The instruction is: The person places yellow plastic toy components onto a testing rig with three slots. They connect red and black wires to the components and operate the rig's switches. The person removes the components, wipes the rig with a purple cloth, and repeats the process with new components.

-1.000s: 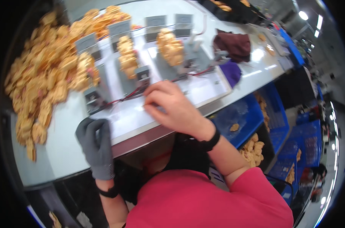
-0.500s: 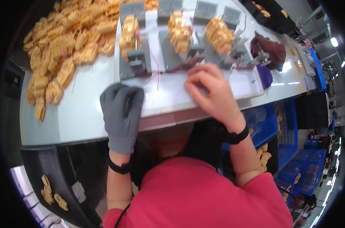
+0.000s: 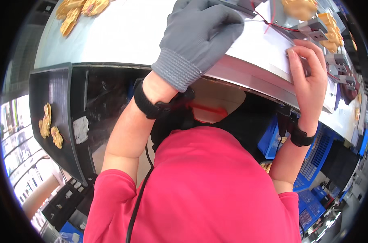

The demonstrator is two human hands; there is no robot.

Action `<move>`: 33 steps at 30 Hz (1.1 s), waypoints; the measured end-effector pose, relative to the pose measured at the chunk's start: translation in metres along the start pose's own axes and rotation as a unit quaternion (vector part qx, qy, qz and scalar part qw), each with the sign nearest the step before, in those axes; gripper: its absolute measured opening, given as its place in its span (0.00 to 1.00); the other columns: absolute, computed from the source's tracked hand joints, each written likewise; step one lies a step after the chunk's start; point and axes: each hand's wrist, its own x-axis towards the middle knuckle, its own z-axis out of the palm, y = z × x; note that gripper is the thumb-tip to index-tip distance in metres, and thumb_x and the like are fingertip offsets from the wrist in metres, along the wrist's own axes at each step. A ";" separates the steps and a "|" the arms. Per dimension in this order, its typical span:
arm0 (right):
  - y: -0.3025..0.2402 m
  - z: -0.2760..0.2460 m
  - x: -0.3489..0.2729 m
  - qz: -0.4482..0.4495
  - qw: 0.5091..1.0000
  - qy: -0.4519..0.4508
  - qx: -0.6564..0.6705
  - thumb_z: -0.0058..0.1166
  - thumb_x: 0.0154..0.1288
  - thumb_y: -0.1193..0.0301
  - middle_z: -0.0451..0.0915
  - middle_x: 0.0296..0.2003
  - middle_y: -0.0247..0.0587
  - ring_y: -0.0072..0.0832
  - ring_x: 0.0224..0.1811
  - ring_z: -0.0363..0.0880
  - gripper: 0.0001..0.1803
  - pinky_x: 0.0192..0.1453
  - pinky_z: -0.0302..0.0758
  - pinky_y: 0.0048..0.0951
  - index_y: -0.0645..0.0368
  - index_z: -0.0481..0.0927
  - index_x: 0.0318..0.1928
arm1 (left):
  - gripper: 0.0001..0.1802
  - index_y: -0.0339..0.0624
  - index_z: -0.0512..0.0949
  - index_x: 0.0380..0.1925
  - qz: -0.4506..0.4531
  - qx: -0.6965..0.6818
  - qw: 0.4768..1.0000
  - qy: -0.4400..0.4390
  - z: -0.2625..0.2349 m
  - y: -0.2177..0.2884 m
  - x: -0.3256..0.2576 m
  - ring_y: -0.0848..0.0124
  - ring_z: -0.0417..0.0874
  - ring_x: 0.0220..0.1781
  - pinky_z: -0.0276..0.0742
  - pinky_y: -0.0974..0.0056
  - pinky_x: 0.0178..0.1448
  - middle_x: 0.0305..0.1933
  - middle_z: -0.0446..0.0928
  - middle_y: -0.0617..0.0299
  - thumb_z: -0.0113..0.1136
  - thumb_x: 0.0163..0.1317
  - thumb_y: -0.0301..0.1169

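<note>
In the head view, the left hand point(image 3: 200, 34), in a grey glove, lies on the white tabletop point(image 3: 123, 32) with its fingers curled loosely toward a grey metal fixture point(image 3: 313, 27) and the thin red wire point(image 3: 269, 24) just beyond its fingertips; whether it pinches the wire I cannot tell. The bare right hand point(image 3: 309, 77) rests at the tabletop's near edge, its fingers close together and pressed flat on a white sheet point(image 3: 265, 48), holding nothing I can make out. More grey fixtures sit just past the right fingertips, with tan moulded parts point(image 3: 332, 24) beside them; another heap point(image 3: 76, 10) lies well left of the gloved fingers. To work well here, I judge the right fingers should keep the sheet steady while the left guides the wire gently, without snagging it.
</note>
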 end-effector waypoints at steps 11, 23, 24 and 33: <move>0.003 -0.002 0.000 -0.027 0.999 0.000 -0.023 0.61 0.65 0.75 0.81 0.46 0.43 0.33 0.48 0.81 0.05 0.52 0.77 0.30 0.64 0.82 0.39 | 0.09 0.46 0.84 0.40 0.029 0.016 0.999 0.002 -0.002 -0.001 -0.002 0.58 0.75 0.50 0.71 0.59 0.56 0.41 0.78 0.57 0.66 0.60 0.33; 0.003 0.001 -0.001 -0.008 1.000 0.000 0.019 0.64 0.58 0.76 0.80 0.43 0.41 0.39 0.48 0.76 0.05 0.55 0.71 0.36 0.60 0.81 0.35 | 0.06 0.41 0.83 0.37 -0.053 0.002 0.998 -0.031 -0.002 0.007 -0.002 0.61 0.73 0.54 0.70 0.61 0.58 0.45 0.75 0.57 0.66 0.59 0.26; 0.003 0.000 0.000 -0.002 1.000 -0.003 0.027 0.64 0.58 0.76 0.80 0.43 0.41 0.39 0.48 0.76 0.05 0.55 0.71 0.36 0.60 0.82 0.35 | 0.06 0.41 0.83 0.37 -0.052 -0.001 0.998 -0.030 -0.002 0.008 -0.001 0.62 0.73 0.54 0.70 0.61 0.57 0.45 0.75 0.57 0.66 0.59 0.26; 0.002 0.000 -0.001 0.010 0.999 0.000 0.046 0.65 0.56 0.77 0.79 0.43 0.41 0.39 0.48 0.76 0.06 0.54 0.71 0.35 0.60 0.82 0.35 | 0.07 0.41 0.84 0.37 -0.048 0.011 0.998 -0.032 -0.002 0.007 -0.001 0.60 0.73 0.54 0.70 0.59 0.58 0.44 0.75 0.57 0.67 0.58 0.27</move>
